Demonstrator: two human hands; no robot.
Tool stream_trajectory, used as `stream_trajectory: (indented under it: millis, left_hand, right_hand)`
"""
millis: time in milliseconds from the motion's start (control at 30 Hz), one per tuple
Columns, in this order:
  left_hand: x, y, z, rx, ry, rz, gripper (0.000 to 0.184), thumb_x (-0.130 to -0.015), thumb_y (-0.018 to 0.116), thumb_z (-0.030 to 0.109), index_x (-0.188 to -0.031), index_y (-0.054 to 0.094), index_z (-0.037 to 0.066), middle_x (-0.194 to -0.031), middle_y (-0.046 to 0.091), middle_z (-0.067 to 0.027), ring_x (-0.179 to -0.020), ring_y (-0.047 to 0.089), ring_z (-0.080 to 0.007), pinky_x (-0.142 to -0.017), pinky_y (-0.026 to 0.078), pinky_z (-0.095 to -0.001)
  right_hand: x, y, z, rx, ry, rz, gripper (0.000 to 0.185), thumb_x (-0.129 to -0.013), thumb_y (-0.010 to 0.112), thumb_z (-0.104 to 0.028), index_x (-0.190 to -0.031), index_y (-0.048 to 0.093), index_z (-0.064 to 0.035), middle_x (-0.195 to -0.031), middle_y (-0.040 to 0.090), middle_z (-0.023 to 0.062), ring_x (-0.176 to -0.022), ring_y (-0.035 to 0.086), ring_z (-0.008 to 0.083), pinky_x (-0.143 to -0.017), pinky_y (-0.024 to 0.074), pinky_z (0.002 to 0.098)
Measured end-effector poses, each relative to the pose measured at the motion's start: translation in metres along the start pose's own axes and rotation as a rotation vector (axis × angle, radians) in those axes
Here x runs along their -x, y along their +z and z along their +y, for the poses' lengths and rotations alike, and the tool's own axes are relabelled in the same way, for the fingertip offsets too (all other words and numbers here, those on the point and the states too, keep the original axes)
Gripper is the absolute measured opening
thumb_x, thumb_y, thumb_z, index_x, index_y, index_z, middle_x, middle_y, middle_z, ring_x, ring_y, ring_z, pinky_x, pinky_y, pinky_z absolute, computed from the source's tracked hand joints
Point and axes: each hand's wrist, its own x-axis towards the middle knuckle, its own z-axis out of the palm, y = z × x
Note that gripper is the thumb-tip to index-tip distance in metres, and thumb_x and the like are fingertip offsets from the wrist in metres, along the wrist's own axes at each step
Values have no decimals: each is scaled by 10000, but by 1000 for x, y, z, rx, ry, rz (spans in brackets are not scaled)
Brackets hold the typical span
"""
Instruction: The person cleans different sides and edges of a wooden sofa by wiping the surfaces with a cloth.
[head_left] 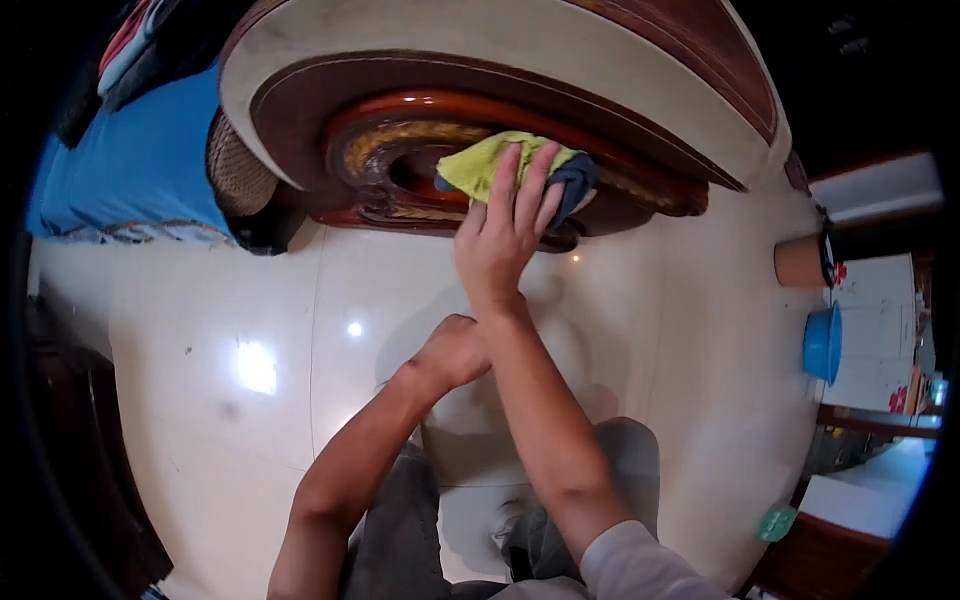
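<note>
- Head view: our right hand [503,240] is on a yellow-green and dark blue cloth [475,166], set against the carved wood trim [415,101] low on the padded sofa [520,40].
- Fingers of that hand lie long and slightly spread over the cloth; the thumb side is partly hidden, so we cannot tell whether the cloth is also pinched.
- Our left hand [455,350] is curled beside the right wrist, its fingertips out of sight; we cannot tell whether it grips anything.
- In our judgement, we do best to press with the full length of the fingers, so the cloth sits flat on raised wood, and to use one covered fingertip in the grooves.
- Tucking the cloth's loose edges under would give us a neater pad.
- We would favour light, even strokes along the curve, as the gold-coloured carving [430,132] looks uneven.
- Around us are the pale floor [220,300], a blue cover [150,170] at the left and a blue basin [822,345] well apart at the right.
</note>
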Motion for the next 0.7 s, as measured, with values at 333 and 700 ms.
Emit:
stream_trajectory:
  millis: [333,700]
  left_hand:
    - [-12,-128,130,-589,670,720,210,-762,799,112,-931,675,115,-734,638,-17,-616,620,-243,-583,494,-390]
    - [-163,-158,231,-966,526,1016,573,-923,558,420,-1442,576,178,-1468,550,-101,-1377,478,-309,-1187,267,-510]
  right_hand:
    - [-47,-101,114,-515,520,666,566,-873,510,78,-1435,506,12,-1537,426,238,-1482,342,384,-1235,226,466]
    - [-81,-150,142,-203,445,218,439,-823,553,2,-1249,660,-7,-1326,608,173,-1217,568,400,-1041,453,491]
